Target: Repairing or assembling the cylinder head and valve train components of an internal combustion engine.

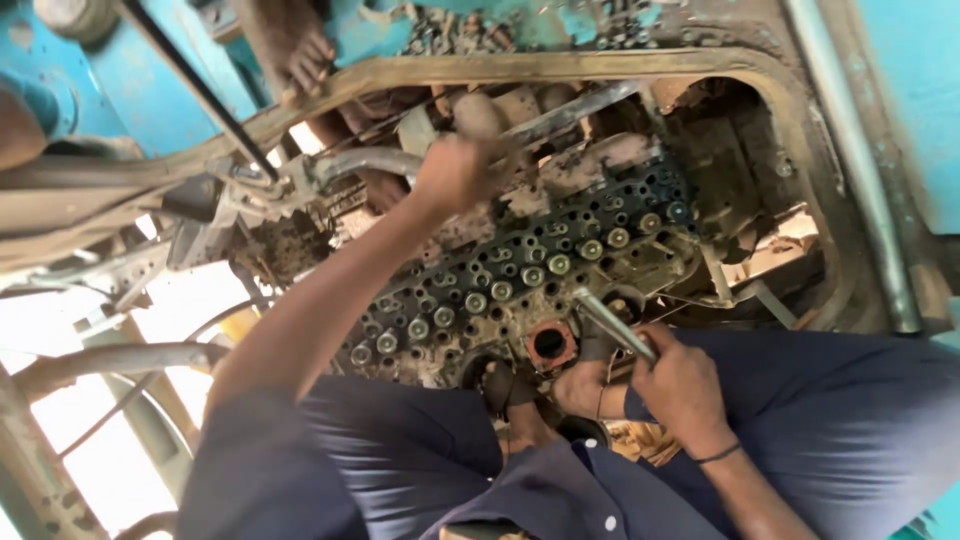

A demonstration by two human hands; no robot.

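Blackened metal marks the cylinder head, set in the open engine bay. Above it, the left hand is closed around a long steel bar. Just below the cylinder head, the right hand is clamped on a metal tool (its tip near a rusty square port). A slip on greasy metal could be caused by uneven force, and knuckles could be driven into the cylinder head.
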